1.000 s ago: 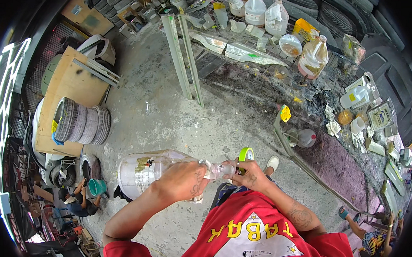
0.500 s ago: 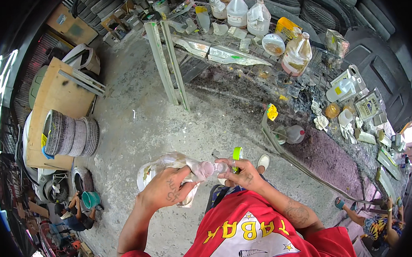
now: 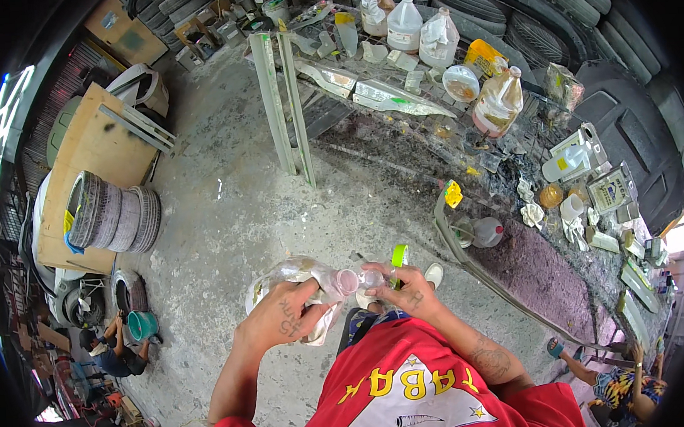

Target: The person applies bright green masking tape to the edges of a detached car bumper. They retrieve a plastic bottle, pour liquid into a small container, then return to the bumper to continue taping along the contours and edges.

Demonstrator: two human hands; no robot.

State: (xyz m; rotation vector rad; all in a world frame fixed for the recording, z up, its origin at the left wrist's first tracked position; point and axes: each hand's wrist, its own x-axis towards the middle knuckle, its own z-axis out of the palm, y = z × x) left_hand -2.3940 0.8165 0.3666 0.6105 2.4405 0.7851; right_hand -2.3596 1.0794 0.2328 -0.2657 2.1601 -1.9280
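Observation:
My left hand (image 3: 289, 313) is wrapped round a translucent plastic jug (image 3: 302, 271) tipped on its side. Its pinkish open mouth points to the right. Close to that mouth, the fingers of my right hand (image 3: 404, 289) pinch a small clear cup-like piece (image 3: 372, 277), with a narrow gap between the two. A bright green ring, like a roll of tape (image 3: 400, 255), shows at the far side of my right hand; how it is held there is hidden. A whitish cloth or paper hangs under the jug beside my left hand.
A cluttered workbench (image 3: 423, 136) with jugs, tubs and cans runs along the right. An upright metal frame (image 3: 274, 105) stands ahead. Stacked tires (image 3: 118, 214) lie left. One person crouches by a green bucket (image 3: 142, 325); another (image 3: 625, 384) sits lower right.
The jug has shifted slightly right and looks more end-on. The gap between its mouth and the small clear piece has widened a little. Both hands keep their grip.

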